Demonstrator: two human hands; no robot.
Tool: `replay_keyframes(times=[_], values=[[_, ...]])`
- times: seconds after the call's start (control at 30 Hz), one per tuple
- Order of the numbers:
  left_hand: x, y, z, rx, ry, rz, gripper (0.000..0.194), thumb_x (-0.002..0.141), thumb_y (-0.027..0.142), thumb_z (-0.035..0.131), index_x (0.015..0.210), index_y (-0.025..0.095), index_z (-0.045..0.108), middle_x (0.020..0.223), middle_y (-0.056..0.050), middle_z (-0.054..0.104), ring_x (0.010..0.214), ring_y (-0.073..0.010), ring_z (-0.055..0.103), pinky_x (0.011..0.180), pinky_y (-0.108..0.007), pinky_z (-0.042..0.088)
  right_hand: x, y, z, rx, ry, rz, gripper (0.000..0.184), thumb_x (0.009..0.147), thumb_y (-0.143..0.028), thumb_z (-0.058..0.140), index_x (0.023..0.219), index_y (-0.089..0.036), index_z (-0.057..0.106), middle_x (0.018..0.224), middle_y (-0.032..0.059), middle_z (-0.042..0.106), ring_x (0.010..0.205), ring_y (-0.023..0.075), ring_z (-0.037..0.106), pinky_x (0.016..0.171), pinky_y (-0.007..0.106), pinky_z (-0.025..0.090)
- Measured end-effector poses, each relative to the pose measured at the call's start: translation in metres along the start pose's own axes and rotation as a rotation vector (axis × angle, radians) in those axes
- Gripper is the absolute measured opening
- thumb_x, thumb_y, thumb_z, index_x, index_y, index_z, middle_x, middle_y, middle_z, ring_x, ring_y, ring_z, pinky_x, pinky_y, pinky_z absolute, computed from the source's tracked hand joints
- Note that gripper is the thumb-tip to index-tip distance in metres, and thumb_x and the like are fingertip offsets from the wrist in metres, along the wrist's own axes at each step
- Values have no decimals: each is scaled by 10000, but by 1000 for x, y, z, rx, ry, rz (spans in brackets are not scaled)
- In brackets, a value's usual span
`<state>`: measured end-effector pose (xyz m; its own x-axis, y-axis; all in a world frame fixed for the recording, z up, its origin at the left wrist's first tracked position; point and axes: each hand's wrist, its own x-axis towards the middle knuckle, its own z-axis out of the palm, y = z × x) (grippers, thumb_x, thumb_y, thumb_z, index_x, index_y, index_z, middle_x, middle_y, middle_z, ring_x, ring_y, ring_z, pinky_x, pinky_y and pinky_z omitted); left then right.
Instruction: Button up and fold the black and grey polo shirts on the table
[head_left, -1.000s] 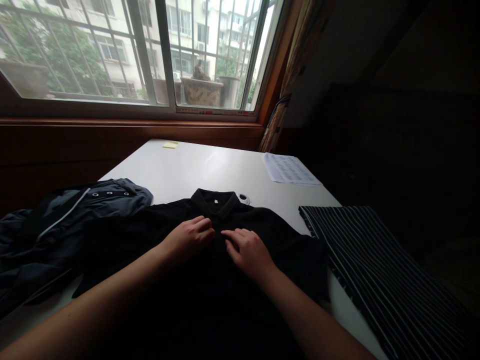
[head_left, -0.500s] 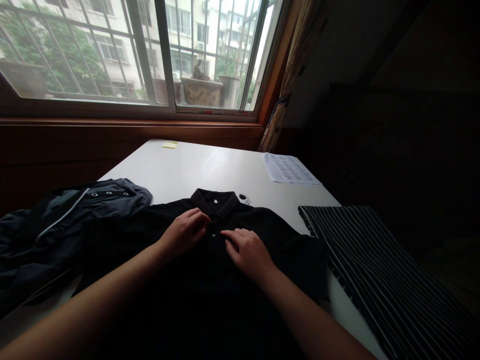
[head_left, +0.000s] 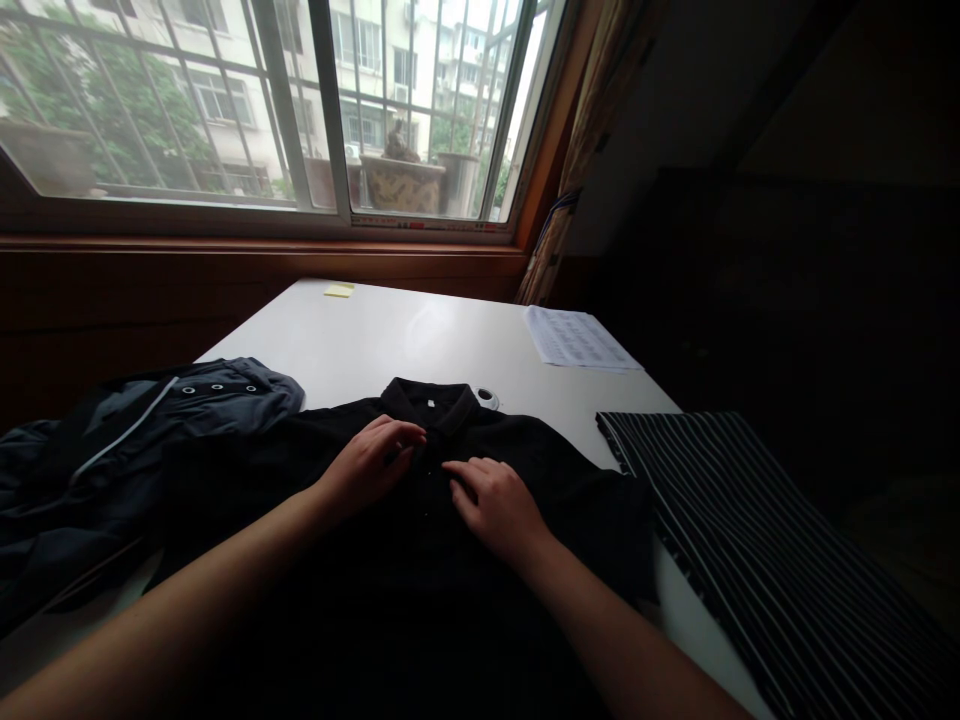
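A black polo shirt [head_left: 555, 460] lies face up with its collar [head_left: 456, 408] toward the window. My left hand [head_left: 375, 457] is over the left side of its placket, just below the collar. Its fingers reach across toward the buttons and the thumb stands apart from them, with nothing visible between. On the right side of the placket my right hand [head_left: 496, 500] rests on the cloth, fingers loosely stretched and thumb apart. Small buttons show in the dark fabric between the hands; the shirt's lower part is lost in shadow.
Dark grey clothing [head_left: 247, 400] with eyelets is heaped at the left. Striped black fabric [head_left: 750, 500] hangs over the right edge of the white table [head_left: 420, 335]. Printed papers [head_left: 581, 338], a yellow sticky note [head_left: 339, 290] and a round cable hole [head_left: 487, 398] lie beyond the shirt.
My left hand's fingers have stretched slightly right over the placket, and its thumb has come apart from them. My right hand and the shirt stay where they were.
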<state>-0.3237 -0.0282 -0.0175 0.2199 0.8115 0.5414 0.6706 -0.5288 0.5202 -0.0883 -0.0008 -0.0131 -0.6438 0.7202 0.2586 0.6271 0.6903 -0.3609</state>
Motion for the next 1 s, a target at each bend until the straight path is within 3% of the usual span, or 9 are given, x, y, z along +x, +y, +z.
replay_keyframes(times=[0.13, 0.27, 0.4, 0.53, 0.77, 0.9, 1.0], values=[[-2, 1, 1, 0, -80, 83, 327, 925, 130, 569, 1240, 211, 600, 1099, -64, 695, 1019, -196, 614, 882, -347, 571, 0, 2, 0, 134, 85, 30, 257, 944, -196, 551, 1170, -247, 663, 990, 33, 704, 905, 195, 663, 850, 332, 488], [-4, 4, 1, -29, -234, 158, 493, 895, 47, 511, 1352, 231, 546, 1182, -67, 683, 1093, -199, 600, 945, -367, 562, 0, 6, 2, 277, 229, 101, 380, 954, -196, 520, 1331, -243, 518, 926, 16, 648, 802, 184, 645, 776, 328, 533], [-5, 9, -2, -47, -315, 203, 549, 871, 13, 464, 1373, 224, 527, 1253, -78, 671, 1137, -215, 596, 950, -384, 568, 0, 8, 5, 231, 259, 31, 517, 932, -131, 513, 1415, -314, 479, 1226, 76, 542, 967, 207, 616, 906, 393, 547], [-3, 13, -6, -96, -313, 226, 498, 897, 37, 451, 1352, 217, 548, 1235, -91, 680, 1150, -217, 607, 978, -394, 553, 0, 9, 7, 174, 254, 25, 361, 904, -102, 561, 1177, -317, 659, 1387, 74, 423, 1003, 215, 579, 972, 453, 538], [-2, 11, -5, -52, -212, 141, 318, 983, 123, 437, 1245, 215, 592, 1114, -82, 697, 1047, -207, 638, 931, -384, 543, 5, 12, 5, 167, 236, 77, 178, 873, -90, 640, 943, -248, 685, 1273, 75, 517, 995, 230, 584, 957, 474, 535], [-1, 1, 2, 102, -106, 133, 336, 976, 143, 474, 1297, 215, 544, 1310, -96, 632, 1277, -241, 533, 1088, -449, 461, 6, 12, 3, 153, 252, 47, 165, 879, -83, 633, 915, -241, 665, 1275, 70, 554, 1065, 252, 571, 986, 476, 505], [-3, -4, 7, 282, -123, 76, 350, 987, 234, 510, 1336, 215, 531, 1471, -102, 528, 1400, -281, 421, 1117, -496, 423, 6, 11, 2, 157, 249, -12, 185, 901, -68, 592, 955, -240, 633, 1282, 60, 592, 1141, 261, 549, 1003, 454, 485]])
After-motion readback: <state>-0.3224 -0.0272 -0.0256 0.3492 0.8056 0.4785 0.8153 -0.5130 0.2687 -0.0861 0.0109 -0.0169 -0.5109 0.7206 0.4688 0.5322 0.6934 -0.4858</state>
